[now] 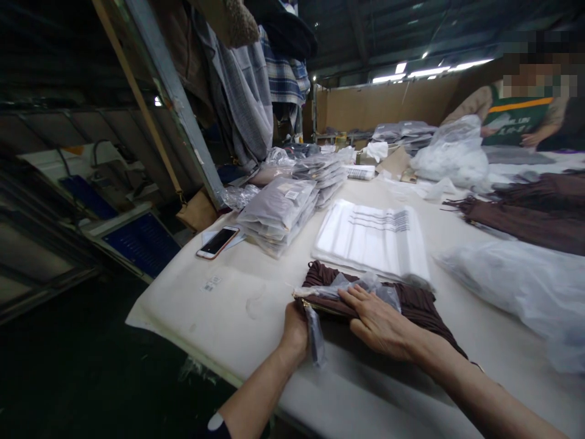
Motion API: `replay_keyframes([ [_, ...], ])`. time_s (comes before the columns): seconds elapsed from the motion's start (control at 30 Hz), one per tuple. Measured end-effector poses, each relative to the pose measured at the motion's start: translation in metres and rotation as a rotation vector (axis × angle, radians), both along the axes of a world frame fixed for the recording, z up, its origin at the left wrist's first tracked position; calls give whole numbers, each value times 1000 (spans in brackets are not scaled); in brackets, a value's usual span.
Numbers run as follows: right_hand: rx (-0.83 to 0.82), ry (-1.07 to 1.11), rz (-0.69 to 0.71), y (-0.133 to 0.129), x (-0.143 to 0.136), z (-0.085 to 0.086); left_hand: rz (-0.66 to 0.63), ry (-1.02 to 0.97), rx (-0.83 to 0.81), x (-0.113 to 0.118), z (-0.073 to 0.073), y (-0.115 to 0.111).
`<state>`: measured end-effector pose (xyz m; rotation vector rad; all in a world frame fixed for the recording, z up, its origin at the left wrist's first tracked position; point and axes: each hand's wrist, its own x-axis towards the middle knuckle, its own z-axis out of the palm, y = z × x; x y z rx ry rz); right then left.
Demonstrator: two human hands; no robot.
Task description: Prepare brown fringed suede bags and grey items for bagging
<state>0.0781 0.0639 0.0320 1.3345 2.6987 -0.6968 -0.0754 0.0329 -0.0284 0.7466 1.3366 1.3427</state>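
A dark brown pleated bag with a gold zip (418, 308) lies near the front of the table. My left hand (295, 332) is closed around its left end by the zip, with the fingertips partly hidden behind it. My right hand (379, 323) rests on its top edge, fingers stretched out and lying over a crumpled piece of clear plastic (365, 283). A narrow wrapped strip (314, 335) dangles from the zip end beside my left hand. Just beyond the bag is a folded white cloth with grey stripes (365, 235).
Plastic-wrapped grey packs (278, 210) are stacked at the left, near a phone (217, 242). Clear plastic bags (516, 286) and brown fringed fabric (534, 213) lie at the right. A metal post (176, 97) rises at the left edge. A person in a green apron (516, 119) stands across the table.
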Motion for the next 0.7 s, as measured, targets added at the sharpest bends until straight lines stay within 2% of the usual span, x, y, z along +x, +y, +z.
replay_keyframes([
  [0.13, 8, 12, -2, -2, 0, -3, 67, 123, 68, -11, -12, -1],
  [0.23, 30, 13, 11, -3, 0, -4, 66, 225, 120, -21, -15, -5],
  [0.3, 40, -1, 16, -5, 0, -5, 21, 277, 158, -27, -15, -9],
  [0.47, 33, -34, 16, -9, 0, -4, -203, 356, 234, -39, -14, -14],
  [0.53, 31, -31, 10, -10, 0, -5, -233, 369, 241, -40, -17, -13],
  [0.6, 30, -17, 3, -10, 1, -5, -211, 393, 238, -39, -21, -12],
  [0.7, 42, 17, -8, -10, 1, -6, -104, 454, 238, -35, -28, -12],
])
